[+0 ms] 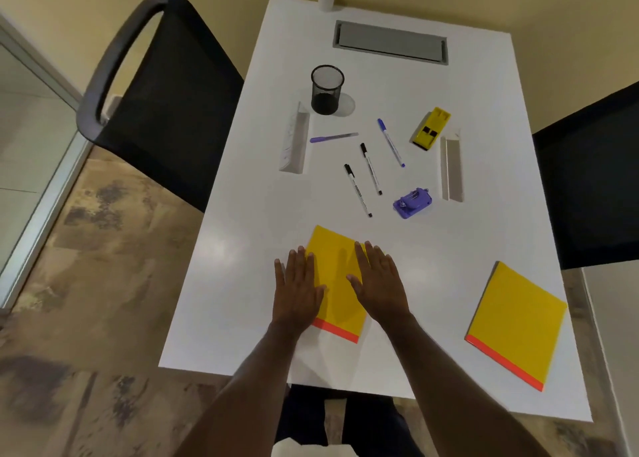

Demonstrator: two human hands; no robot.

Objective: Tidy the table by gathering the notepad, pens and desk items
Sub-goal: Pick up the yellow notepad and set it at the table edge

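On the white desk (484, 86), the left hand (297, 290) and the right hand (382, 283) lie flat with an open grip, fingers spread, on the near yellow notepad (337, 266); neither holds anything. Farther away, from left to right, are a mesh pen cup (326, 90), a purple pen (332, 138), two black markers (370, 168), a blue marker (390, 142), a purple stapler (412, 202) and a yellow eraser block (430, 129). A second yellow notepad (515, 322) lies at the near right, well apart from the hands.

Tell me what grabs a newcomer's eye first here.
Two yellow notepads with orange edges: the near notepad lies under both flat hands, left hand and right hand; the second notepad sits at the table's right edge. Mid-table, scattered pens surround a purple stapler, with a black mesh pen cup beyond.
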